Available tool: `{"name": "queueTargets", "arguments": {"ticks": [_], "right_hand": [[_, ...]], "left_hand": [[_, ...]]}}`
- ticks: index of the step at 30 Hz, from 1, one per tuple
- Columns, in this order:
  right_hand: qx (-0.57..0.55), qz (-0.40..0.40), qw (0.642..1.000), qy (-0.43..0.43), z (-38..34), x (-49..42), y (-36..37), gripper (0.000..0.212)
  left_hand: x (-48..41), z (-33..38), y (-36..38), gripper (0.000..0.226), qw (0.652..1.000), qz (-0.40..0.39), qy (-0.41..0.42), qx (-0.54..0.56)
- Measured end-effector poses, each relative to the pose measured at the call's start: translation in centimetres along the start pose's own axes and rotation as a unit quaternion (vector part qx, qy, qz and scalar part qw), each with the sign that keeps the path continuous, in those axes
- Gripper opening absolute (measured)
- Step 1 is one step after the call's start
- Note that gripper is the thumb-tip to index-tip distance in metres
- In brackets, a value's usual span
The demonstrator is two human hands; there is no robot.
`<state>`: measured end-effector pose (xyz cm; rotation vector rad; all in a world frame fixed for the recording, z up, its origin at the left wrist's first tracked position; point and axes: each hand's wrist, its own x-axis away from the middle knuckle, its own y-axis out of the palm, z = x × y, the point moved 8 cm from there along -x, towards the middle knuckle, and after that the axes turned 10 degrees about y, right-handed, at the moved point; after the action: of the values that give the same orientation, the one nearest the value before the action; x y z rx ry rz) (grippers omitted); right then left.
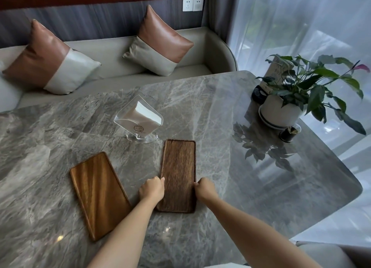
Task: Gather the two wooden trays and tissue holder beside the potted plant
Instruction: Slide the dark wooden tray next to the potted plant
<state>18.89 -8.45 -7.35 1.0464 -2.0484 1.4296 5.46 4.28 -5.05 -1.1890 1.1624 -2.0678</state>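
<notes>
Two bare forearms enter from the near edge. Left hand [152, 189] is curled against the left long edge of the dark tray [178, 173], fingers touching its rim; right hand [204, 188] is curled against the right long edge, opposite. Both hands are clenched on the rim, gripping the dark tray between them at about the middle of its length. The tray lies flat on the worktop [220, 107]; whether it is lifted at all cannot be told. Trays counted: two, both wooden, oblong, with rounded corners. The light tray [99, 193] lies flat to the left of the left hand, angled with its far end leaning left; the left forearm crosses its near right corner, and no hand grips it. The two trays are near each other but apart. Tissue holders counted: one [138, 120], clear plastic on an oval foot, upright, filled with white tissues, standing just beyond the far end of the dark tray and well clear of both hands. Plants counted: one [285, 105], in a white pot on a saucer, at the far right of the worktop, well apart from trays and holder. Just beside the pot stands a small dark jar [289, 134]; behind it, a card stand [277, 73]. Beyond the worktop, a bench seat [120, 53] carries two cushions [50, 57] [158, 41].
</notes>
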Motion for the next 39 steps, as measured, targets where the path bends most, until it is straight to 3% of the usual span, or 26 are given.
{"name": "queueTargets", "arguments": {"ticks": [6, 18, 30, 39], "right_hand": [[0.018, 0.029, 0.999, -0.010, 1.0, -0.3, -1.8, 0.016], [0.102, 0.123, 0.987, 0.003, 2.8, -2.1, -7.3, 0.013], [0.215, 0.169, 0.959, -0.079, 2.6, -5.5, -14.3, 0.011], [0.191, 0.134, 0.966, -0.115, 4.2, -8.6, -18.2, 0.055]], "left_hand": [[-0.2, 1.5, 1.0, 0.047, 1.000, -0.021, -0.013, 0.009], [-1.6, 7.0, 2.6, 0.044, 0.998, -0.055, -0.012, 0.023], [-4.3, 14.4, 3.7, 0.043, 0.996, -0.078, -0.011, 0.049], [-7.8, 21.5, 4.8, 0.041, 0.993, -0.073, 0.060, 0.071]]}}
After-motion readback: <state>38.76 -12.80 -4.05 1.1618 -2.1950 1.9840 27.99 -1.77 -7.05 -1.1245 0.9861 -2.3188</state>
